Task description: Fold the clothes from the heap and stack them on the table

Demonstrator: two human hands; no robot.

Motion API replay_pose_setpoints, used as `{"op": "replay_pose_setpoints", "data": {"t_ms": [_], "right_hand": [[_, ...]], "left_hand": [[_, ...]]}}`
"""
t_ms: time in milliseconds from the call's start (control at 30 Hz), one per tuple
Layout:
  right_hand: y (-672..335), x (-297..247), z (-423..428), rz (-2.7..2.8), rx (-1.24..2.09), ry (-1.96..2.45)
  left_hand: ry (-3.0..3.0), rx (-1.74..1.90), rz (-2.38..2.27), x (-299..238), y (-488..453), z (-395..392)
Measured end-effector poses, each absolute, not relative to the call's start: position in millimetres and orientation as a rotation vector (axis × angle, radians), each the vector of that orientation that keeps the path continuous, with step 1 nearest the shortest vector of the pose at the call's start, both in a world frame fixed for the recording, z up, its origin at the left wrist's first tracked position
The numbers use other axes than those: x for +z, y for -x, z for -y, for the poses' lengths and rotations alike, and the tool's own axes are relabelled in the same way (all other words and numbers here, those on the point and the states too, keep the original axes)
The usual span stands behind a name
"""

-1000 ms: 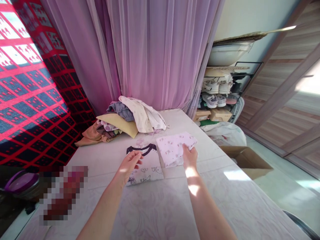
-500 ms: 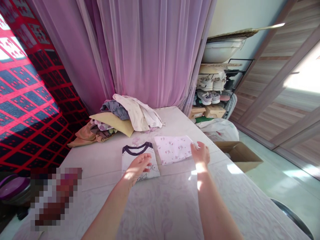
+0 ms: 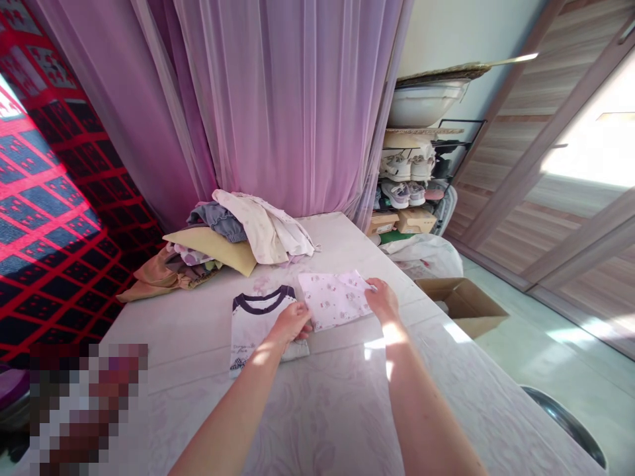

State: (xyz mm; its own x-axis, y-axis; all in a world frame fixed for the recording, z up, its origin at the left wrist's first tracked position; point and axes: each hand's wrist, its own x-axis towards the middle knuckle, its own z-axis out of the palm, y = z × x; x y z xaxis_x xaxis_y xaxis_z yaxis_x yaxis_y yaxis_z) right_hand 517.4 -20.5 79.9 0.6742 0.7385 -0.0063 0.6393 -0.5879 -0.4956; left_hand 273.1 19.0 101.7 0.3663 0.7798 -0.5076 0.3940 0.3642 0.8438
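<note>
A small folded pink printed garment (image 3: 333, 299) lies on the white patterned table (image 3: 317, 403). My right hand (image 3: 381, 299) pinches its right edge, fingers closed on the cloth. My left hand (image 3: 292, 322) grips its lower left corner, resting over a folded white shirt with a dark purple collar (image 3: 255, 318) that lies just to the left of the pink garment.
A heap of unfolded clothes (image 3: 228, 241) sits at the table's far left, against pink curtains (image 3: 278, 99). Right of the table on the floor are an open cardboard box (image 3: 461, 303), a white plastic bag (image 3: 421, 254) and a shoe rack (image 3: 411, 182). A blurred patch covers the near left.
My left hand has moved right from the white shirt onto the pink garment's left corner. My right hand has taken the garment's right edge again, and the garment has shifted slightly left.
</note>
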Motion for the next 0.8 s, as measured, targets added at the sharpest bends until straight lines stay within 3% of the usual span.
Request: {"op": "replay_pose_setpoints", "data": {"t_ms": [500,800], "right_hand": [[-529,100,10,1.037,0.711,2.444],[-504,151,22,1.134,0.578,2.028]], "left_hand": [[-1.319,0.327,-1.350,90,-287,-29],[-1.456,0.366,-1.383,86,-280,-21]]}}
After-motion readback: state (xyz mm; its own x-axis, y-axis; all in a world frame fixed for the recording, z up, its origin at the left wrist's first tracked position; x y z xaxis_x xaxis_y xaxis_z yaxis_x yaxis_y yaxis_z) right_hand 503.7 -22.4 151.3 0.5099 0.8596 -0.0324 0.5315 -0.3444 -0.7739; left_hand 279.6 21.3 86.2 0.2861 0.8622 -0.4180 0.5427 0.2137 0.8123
